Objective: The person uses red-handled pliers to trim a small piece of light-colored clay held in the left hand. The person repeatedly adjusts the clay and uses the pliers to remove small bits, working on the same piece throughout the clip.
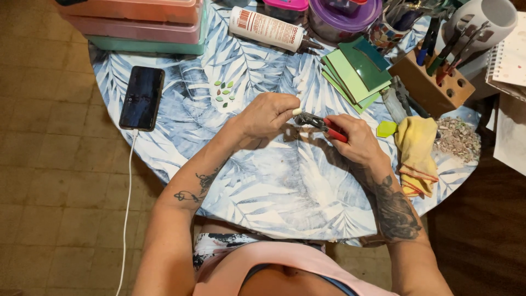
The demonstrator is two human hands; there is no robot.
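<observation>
At frame centre, the left hand (pixel 267 114) pinches a small pale tile chip (pixel 297 111) in closed fingertips. The right hand (pixel 355 138) grips red-handled metal nippers (pixel 320 123) whose jaws meet the chip, above the leaf-print tablecloth (pixel 285 186); glossy green square tiles (pixel 356 71) are stacked upper right.

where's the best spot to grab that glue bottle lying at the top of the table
Probably the white body of the glue bottle, around its middle, coming from above with fingers across its width. It lies on its side, slanted, dark nozzle toward the green tiles, so the long round barrel is the widest bare part. The storage boxes crowd its cap end, and the purple bowl sits close beyond it.
</observation>
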